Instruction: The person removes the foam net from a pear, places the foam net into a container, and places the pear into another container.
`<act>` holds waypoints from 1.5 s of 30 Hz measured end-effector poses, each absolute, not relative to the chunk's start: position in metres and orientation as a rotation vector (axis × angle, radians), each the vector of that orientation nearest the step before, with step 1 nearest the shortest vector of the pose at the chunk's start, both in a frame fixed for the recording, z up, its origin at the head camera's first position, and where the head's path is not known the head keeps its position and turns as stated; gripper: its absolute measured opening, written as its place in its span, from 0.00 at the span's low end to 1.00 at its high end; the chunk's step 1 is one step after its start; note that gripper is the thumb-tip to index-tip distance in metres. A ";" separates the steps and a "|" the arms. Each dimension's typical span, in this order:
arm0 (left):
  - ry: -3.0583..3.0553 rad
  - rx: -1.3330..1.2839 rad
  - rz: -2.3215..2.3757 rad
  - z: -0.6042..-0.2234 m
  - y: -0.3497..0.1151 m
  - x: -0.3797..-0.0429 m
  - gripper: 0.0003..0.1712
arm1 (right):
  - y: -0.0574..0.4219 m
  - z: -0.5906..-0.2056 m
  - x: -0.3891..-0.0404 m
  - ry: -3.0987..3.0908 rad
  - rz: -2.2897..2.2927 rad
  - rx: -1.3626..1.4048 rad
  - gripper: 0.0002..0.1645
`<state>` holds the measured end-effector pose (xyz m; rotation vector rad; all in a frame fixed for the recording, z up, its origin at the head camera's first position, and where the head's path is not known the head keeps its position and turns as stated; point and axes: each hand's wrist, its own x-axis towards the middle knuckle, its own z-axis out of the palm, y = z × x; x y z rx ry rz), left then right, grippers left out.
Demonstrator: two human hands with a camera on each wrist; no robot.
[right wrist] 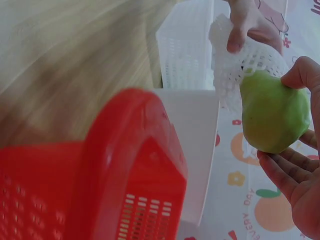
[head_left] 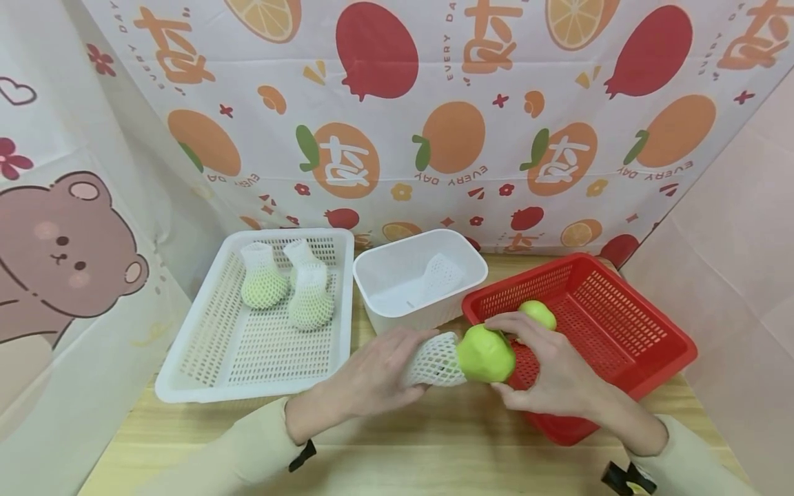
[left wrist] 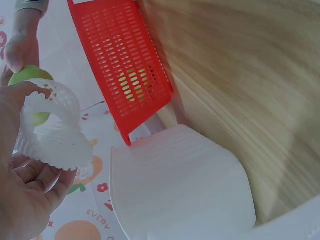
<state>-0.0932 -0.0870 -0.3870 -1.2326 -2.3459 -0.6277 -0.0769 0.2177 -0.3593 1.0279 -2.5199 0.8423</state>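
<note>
My left hand (head_left: 381, 368) grips a white foam net sleeve (head_left: 439, 359), its thumb and fingers spread around it. In the left wrist view the sleeve (left wrist: 55, 135) is hollow at the near end. A lumpy green guava (head_left: 486, 353) has its narrower end at the sleeve's far mouth. Fingers and thumb of my right hand (head_left: 558, 372) hold the guava's broad end, above the red basket's near left edge. In the right wrist view, net overlaps the top of the guava (right wrist: 275, 112).
A red basket (head_left: 664, 351) on the right holds another green fruit (head_left: 538, 315). The white bin (head_left: 422, 246) in the middle contains a foam net (head_left: 442, 275). On the left, a white basket (head_left: 248, 393) holds several netted fruits (head_left: 311, 303). A printed cloth (head_left: 384, 158) hangs behind.
</note>
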 end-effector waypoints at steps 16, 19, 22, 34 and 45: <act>-2.510 -1.208 -0.545 -0.375 -0.096 -0.100 0.42 | 0.245 -0.348 -0.075 -2.529 0.793 0.909 0.56; -2.526 -1.203 -0.533 -0.373 -0.097 -0.101 0.43 | 0.252 -0.345 -0.075 -2.522 0.778 0.894 0.56; -2.514 -1.215 -0.517 -0.373 -0.097 -0.104 0.43 | 0.258 -0.343 -0.074 -2.527 0.755 0.876 0.57; -2.470 -1.214 -0.404 -0.352 -0.098 -0.123 0.42 | 0.280 -0.346 -0.073 -2.596 0.683 0.808 0.54; -2.408 -1.232 -0.381 -0.331 -0.097 -0.149 0.41 | 0.294 -0.352 -0.076 -2.674 0.663 0.732 0.52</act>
